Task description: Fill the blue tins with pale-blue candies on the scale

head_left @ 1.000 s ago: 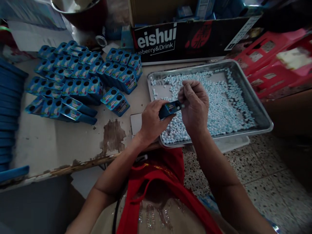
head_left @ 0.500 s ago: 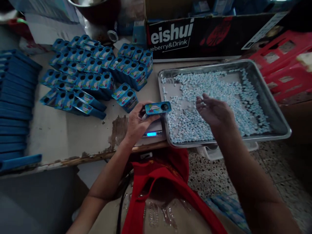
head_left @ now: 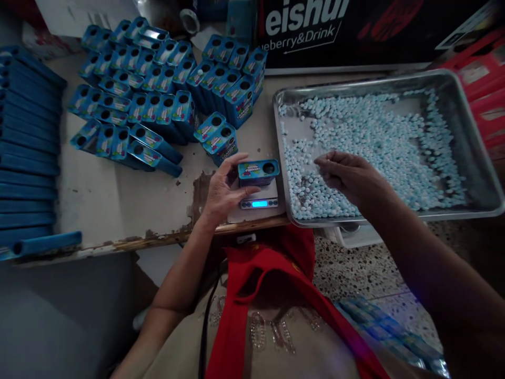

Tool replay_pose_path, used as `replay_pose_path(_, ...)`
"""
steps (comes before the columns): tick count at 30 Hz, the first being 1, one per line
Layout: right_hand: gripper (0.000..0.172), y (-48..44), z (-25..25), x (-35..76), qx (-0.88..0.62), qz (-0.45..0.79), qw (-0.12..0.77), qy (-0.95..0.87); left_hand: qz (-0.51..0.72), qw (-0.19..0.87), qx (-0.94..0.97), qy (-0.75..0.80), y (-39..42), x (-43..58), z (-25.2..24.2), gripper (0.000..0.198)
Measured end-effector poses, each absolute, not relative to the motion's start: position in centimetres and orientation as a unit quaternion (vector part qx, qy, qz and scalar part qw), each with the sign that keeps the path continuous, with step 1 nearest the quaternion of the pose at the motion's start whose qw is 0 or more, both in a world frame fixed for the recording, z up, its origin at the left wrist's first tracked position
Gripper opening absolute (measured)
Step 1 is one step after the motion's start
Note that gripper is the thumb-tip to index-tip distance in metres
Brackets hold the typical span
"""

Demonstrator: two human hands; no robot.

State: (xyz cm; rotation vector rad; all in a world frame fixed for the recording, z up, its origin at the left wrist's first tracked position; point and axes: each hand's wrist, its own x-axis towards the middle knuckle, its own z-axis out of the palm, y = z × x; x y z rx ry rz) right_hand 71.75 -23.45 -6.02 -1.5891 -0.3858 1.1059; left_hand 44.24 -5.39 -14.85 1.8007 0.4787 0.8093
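Observation:
My left hand (head_left: 224,189) is curled round a small blue box (head_left: 258,169) with a round dark hole in its printed top, thumb in front and fingers behind. This box is at a small scale (head_left: 272,203) with a lit blue display; whether its base rests fully on the plate is hard to tell. My right hand (head_left: 347,173) is over the metal tray (head_left: 279,142), its fingertips drawn together in a pinch. Whatever they hold, if anything, is too small to make out. Light-blue and white candies (head_left: 366,137) lie spread across the tray.
Many similar blue boxes (head_left: 145,89) stand in rows left of the scale. Stacked blue pieces (head_left: 27,152) fill the far left. Behind the tray is a black carton (head_left: 315,31), with a red plastic crate (head_left: 487,100) at right. The worn wooden table edge (head_left: 134,243) runs in front.
The view has shifted, so the table sits further right and higher. The blue box is lower over the scale, with my left fingers spread wider. My right fingertips have closed and dipped towards the candies.

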Motion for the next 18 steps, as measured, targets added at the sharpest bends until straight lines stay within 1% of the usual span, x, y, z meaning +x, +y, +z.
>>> replay_pose_path(1,0.035,-23.1,-5.9,71.6,-0.667,0.468,0.558,-0.156,0.346,0.521,0.755,0.198,-5.3,43.9,-14.6,0.094)
replay_pose_path(4,0.016,-22.5,-5.2,71.3,-0.657,0.468,0.577,-0.126,0.372,0.493,0.755,0.22,-5.1,42.6,-13.2,0.084)
replay_pose_path(5,0.012,-22.4,-5.0,71.2,-0.656,0.47,0.579,-0.117,0.373,0.485,0.757,0.231,-5.1,42.0,-12.7,0.082)
replay_pose_path(8,0.014,-22.3,-4.3,70.9,-0.655,0.47,0.582,-0.105,0.358,0.472,0.764,0.255,-5.2,40.5,-11.4,0.083)
replay_pose_path(11,0.009,-22.1,-4.0,70.6,-0.656,0.462,0.585,-0.119,0.36,0.461,0.767,0.265,-5.1,39.4,-10.7,0.083)
replay_pose_path(12,0.012,-22.0,-3.9,70.5,-0.654,0.461,0.585,-0.131,0.364,0.457,0.766,0.269,-5.0,39.3,-10.6,0.082)
replay_pose_path(16,0.032,-21.6,-3.7,70.0,-0.642,0.468,0.582,-0.175,0.391,0.455,0.757,0.26,-4.8,39.0,-10.7,0.073)
replay_pose_path(18,0.033,-21.4,-3.5,69.7,-0.639,0.465,0.587,-0.176,0.396,0.457,0.752,0.261,-4.8,38.9,-10.7,0.069)
